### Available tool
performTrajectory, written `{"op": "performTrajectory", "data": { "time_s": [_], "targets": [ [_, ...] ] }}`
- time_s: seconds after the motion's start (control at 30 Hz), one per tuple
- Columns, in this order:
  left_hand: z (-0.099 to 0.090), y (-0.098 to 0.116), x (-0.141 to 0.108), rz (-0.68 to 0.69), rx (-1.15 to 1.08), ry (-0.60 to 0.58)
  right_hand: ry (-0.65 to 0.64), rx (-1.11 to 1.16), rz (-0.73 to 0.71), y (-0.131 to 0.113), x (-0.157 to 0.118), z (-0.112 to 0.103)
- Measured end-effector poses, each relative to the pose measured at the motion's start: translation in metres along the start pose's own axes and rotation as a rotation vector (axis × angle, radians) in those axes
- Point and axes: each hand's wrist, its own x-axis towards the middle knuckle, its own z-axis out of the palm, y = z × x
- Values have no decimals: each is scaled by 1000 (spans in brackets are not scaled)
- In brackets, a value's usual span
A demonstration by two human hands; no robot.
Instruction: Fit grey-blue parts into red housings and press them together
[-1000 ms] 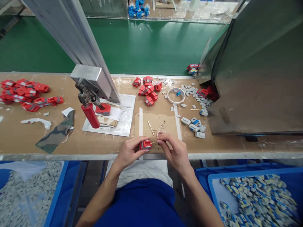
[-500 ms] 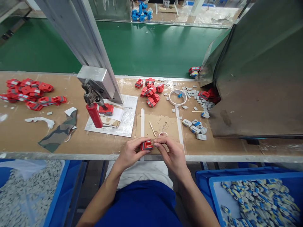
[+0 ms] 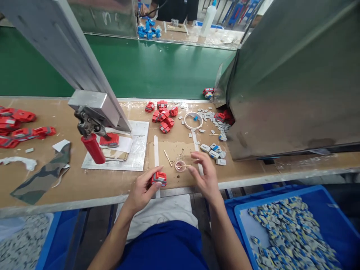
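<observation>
My left hand point(image 3: 143, 190) grips a small red toy vehicle body point(image 3: 159, 178) with grey and white details, just above the table's front edge. To the right, my right hand point(image 3: 206, 176) has its thumb and fingers apart. By its thumb tip, a thin wooden stick point(image 3: 185, 166) lies across a small round cup point(image 3: 180, 169). A second short stick point(image 3: 168, 158) rests on the cardboard left of the cup. Farther back sits a heap of similar red vehicle bodies point(image 3: 163, 115).
A clamp press with a red handle point(image 3: 93, 149) stands left, holding a red piece. A tape roll point(image 3: 193, 120), loose grey bits and grey-blue blocks point(image 3: 214, 153) lie right, near a large metal housing point(image 3: 281, 82). Behind runs a green belt point(image 3: 157, 67). A blue bin point(image 3: 239, 221) holds many parts.
My right hand has moved away from the red vehicle body, and its fingers have opened. The stick now lies across the cup. My left hand still holds the body. The view has shifted right.
</observation>
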Motion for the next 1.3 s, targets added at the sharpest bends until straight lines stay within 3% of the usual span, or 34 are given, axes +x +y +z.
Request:
{"op": "performTrajectory", "data": {
  "time_s": [0.1,0.2,0.27,0.4,0.53,0.73,0.83,1.07,1.2,1.3],
  "targets": [
    [2,-3,-1,-26,-159,-7,92,-294,28,27,20,-21],
    [4,0,-2,-74,-347,-13,-38,-598,79,48,41,-35],
    [5,2,-4,-91,-415,-24,-129,-648,70,53,50,-39],
    [2,-3,-10,-79,-494,-35,-32,-323,57,42,43,-46],
    [-2,-10,-15,-56,-602,-78,44,126,139,7,6,-50],
    [-5,-8,-15,-100,-716,-163,-182,379,237,-53,-53,-23],
    [-4,-5,-14,-119,-747,-147,-190,366,233,-69,-57,-4],
    [-2,-3,-11,-154,-691,-64,-272,258,37,-85,-32,18],
    [-1,-4,-12,-217,-673,-31,-205,215,64,-85,-32,26],
    [-1,-6,-12,-227,-677,-26,-230,212,82,-82,-35,27]
  ]
}}
